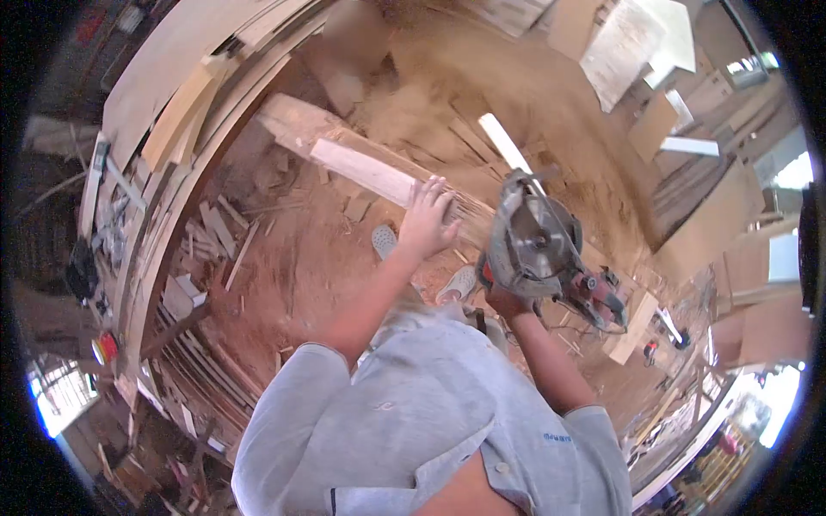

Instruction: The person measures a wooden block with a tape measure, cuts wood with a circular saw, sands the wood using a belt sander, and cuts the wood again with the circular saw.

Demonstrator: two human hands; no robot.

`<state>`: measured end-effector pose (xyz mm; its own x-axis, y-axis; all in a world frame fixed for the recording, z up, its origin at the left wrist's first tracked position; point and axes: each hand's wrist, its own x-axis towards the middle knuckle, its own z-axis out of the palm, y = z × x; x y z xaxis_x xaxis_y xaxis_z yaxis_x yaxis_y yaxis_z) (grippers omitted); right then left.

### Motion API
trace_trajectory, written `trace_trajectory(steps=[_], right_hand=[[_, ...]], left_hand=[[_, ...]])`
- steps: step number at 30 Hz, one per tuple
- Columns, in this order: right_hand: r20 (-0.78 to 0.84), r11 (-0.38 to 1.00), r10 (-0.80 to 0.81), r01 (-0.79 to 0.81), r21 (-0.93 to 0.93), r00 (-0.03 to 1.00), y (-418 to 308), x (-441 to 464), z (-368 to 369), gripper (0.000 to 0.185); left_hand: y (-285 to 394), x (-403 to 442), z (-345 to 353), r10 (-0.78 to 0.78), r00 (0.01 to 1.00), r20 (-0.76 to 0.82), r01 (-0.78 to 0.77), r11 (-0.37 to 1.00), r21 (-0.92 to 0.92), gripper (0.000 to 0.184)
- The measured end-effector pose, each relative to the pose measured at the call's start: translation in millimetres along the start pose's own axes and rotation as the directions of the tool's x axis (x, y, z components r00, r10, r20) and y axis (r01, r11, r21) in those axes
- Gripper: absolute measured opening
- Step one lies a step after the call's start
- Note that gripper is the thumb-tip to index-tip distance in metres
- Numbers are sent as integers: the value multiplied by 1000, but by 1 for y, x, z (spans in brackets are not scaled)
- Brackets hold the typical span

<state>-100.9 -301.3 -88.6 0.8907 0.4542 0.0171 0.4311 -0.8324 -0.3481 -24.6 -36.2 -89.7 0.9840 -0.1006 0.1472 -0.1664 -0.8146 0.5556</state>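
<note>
My left hand point(430, 215) lies over the near end of a pale wooden board point(361, 170), its fingers stretched out and thumb apart. The board rests along a longer, rough wooden beam point(297, 116) close to the ground. In my right hand point(509, 303) is a circular saw point(538, 241), held beside the beam with its round blade facing up toward me. Its handle is partly hidden behind the saw body, and my fingers are only partly visible. Just beyond the saw, a narrow white strip of wood point(506, 142) sticks out.
Sawdust point(594, 155) covers the ground ahead. Stacked planks point(185, 120) stand at the left, with offcuts point(215, 228) on the floor. Sheet panels point(624, 52) lie at the far right. My shoes point(458, 284) are beside the beam. A blurred shape, possibly a person point(353, 43), is at the top.
</note>
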Motion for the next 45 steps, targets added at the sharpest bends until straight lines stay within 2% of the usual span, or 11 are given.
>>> trace_trajectory(steps=[2, 3, 6, 13, 16, 17, 21, 27, 33, 43, 45], right_hand=[[-191, 996, -86, 85, -12, 978, 17, -10, 30, 61], [-139, 1000, -27, 25, -15, 990, 20, -18, 29, 59], [13, 992, 129, -129, 10, 992, 18, -20, 32, 54], [145, 965, 251, -235, -120, 957, 2, -15, -6, 55], [27, 973, 212, -208, -102, 977, 5, -20, 9, 54], [-312, 985, 22, -73, -154, 950, 19, -22, 36, 53], [517, 912, 368, -409, -39, 772, -2, -6, -62, 50], [-87, 992, -43, 53, 114, 995, 39, -68, -10, 44], [12, 965, 25, -27, 261, 1000, 38, -66, 0, 49], [-133, 990, -10, -9, -137, 991, 64, -129, -28, 51], [-109, 996, -30, 39, 86, 994, 85, -151, -46, 40]], left_hand=[[11, 9, 9, 24, 999, -29, -32, 953, -301, 64], [48, 12, -18, -186, 958, 218, 278, 789, -548, 64], [84, 20, -6, -81, 851, 518, 512, 347, -786, 68], [97, 16, 17, -153, 765, 625, 633, 356, -688, 59], [85, 8, 34, -112, 746, 656, 663, 215, -717, 53], [81, 7, 38, -106, 764, 637, 642, 231, -731, 52], [95, 11, 28, -89, 789, 607, 609, 238, -757, 53], [107, 14, 20, -133, 750, 648, 652, 311, -691, 61], [95, 0, 25, -126, 730, 671, 681, 209, -702, 61], [140, -23, 61, -22, 700, 714, 711, 125, -692, 71], [159, -31, 64, -68, 687, 724, 718, 218, -661, 68]])
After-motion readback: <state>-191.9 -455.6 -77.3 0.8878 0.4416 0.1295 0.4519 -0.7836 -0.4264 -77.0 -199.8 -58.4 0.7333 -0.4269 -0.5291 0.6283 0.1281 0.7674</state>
